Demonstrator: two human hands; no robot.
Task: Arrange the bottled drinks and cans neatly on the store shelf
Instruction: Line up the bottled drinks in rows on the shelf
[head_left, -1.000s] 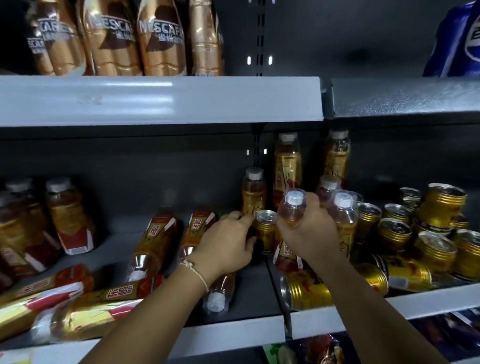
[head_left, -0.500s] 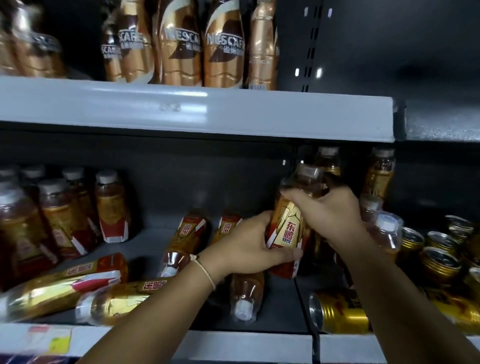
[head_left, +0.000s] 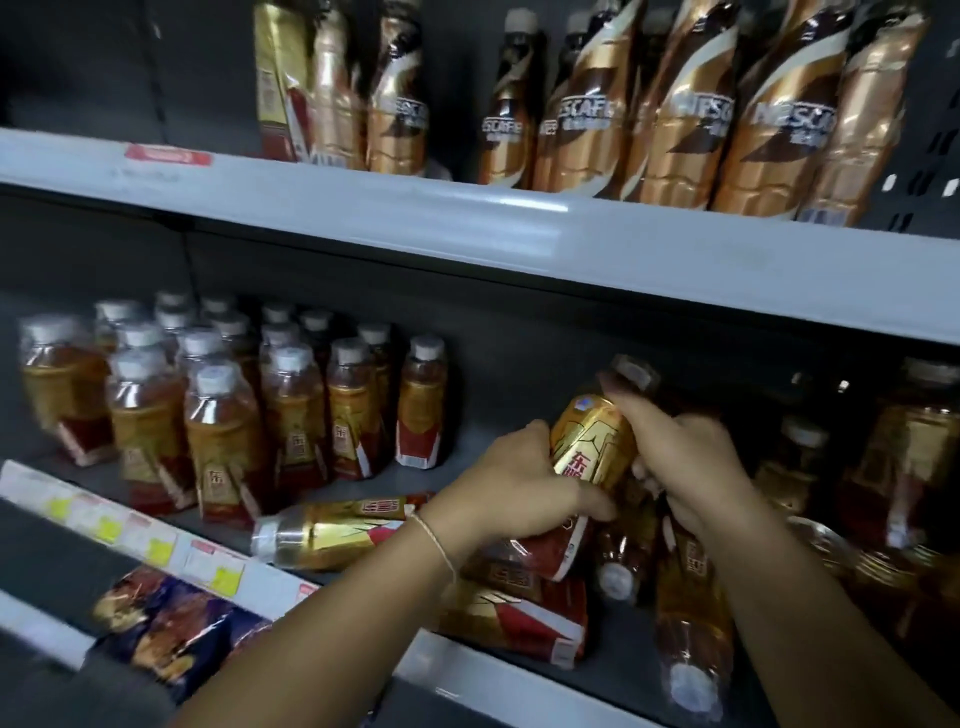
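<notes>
Upright capped bottles (head_left: 291, 410) clustered at left on the middle shelf (head_left: 519, 244); fallen bottles (head_left: 332, 530) lying in front and beneath. Coffee bottles (head_left: 685, 104) above. Gold-and-red labelled bottle (head_left: 592, 447), tilted, cap up, raised over the fallen ones. Left hand (head_left: 514, 488) curled round its lower half; right hand (head_left: 680, 457) gripping its upper part.

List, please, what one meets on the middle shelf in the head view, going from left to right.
Group of upright bottles → fallen bottle lying on its side → left hand → tilted bottle held by both hands → right hand → upright bottles at the far right.
</notes>
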